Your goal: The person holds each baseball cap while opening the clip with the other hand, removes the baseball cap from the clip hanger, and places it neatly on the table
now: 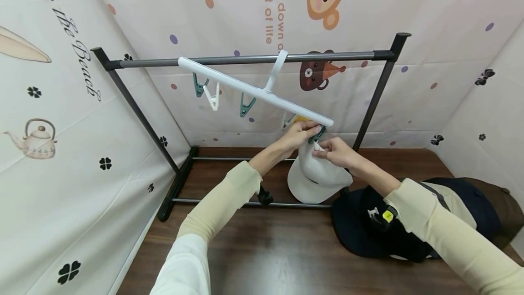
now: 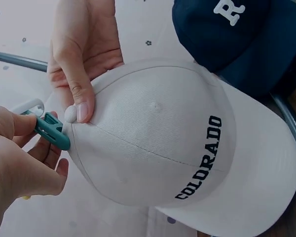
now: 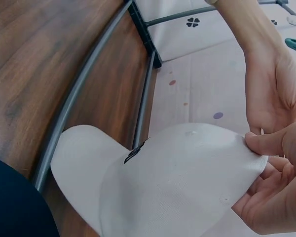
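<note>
My left hand [image 1: 300,136] pinches a dark green clip [image 2: 52,129] at the right end of a white hanger [image 1: 245,89]. That clip meets the back edge of a white cap [image 1: 317,172] in the left wrist view. My right hand [image 1: 337,151] grips the same back edge, its thumb [image 2: 83,106] pressed on the fabric. The cap hangs brim down, and COLORADO is lettered across its front in dark letters. In the right wrist view the right hand [image 3: 281,190] holds the cap's edge, with the left wrist above it.
The hanger hooks over the bar [image 1: 229,60] of a dark metal rack. Green and white clips [image 1: 245,106] hang along its left part. Several caps, a navy one [image 1: 360,226] foremost, lie on the wooden floor [image 1: 262,249] at right. Printed cloth walls surround the rack.
</note>
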Available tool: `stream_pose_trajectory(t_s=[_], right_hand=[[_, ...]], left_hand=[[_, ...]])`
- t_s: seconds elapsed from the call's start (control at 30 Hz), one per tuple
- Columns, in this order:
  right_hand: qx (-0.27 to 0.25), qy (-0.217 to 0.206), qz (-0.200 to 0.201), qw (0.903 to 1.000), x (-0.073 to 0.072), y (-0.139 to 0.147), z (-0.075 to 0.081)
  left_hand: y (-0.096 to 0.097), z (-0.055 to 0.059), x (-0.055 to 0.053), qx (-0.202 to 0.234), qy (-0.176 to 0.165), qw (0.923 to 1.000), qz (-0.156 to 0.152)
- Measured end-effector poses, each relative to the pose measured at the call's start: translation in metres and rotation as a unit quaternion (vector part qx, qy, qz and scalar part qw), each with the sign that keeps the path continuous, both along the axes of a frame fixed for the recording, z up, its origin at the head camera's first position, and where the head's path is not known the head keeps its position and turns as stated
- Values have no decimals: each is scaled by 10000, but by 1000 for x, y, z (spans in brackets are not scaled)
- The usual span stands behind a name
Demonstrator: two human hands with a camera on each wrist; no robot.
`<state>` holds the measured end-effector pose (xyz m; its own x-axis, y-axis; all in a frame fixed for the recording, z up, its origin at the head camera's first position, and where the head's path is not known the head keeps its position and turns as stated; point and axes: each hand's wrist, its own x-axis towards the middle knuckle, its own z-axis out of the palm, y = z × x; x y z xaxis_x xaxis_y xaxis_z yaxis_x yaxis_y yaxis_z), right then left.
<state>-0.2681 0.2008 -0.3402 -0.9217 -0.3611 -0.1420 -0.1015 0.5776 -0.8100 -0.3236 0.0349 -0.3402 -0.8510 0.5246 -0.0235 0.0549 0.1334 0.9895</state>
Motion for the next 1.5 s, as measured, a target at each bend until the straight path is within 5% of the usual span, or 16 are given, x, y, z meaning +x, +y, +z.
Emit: stream_pose_trajectory(t_s=[0.63,1.0,1.3,1.5], right_hand=[[138,-34,230,9996,15,1,3],[53,65,450,9990,25,-4,6],[-143,40,211,9997,39,-3,18],[-349,-260,69,9990,47,-1,19]], left_hand=[[1,6,0,-19,13,10000,-6],[-6,8,-6,-257,-205,9990,-311],[-24,6,-9,-650,286,9966,-419],[-50,-3,-5,-917,686,9932,-221]])
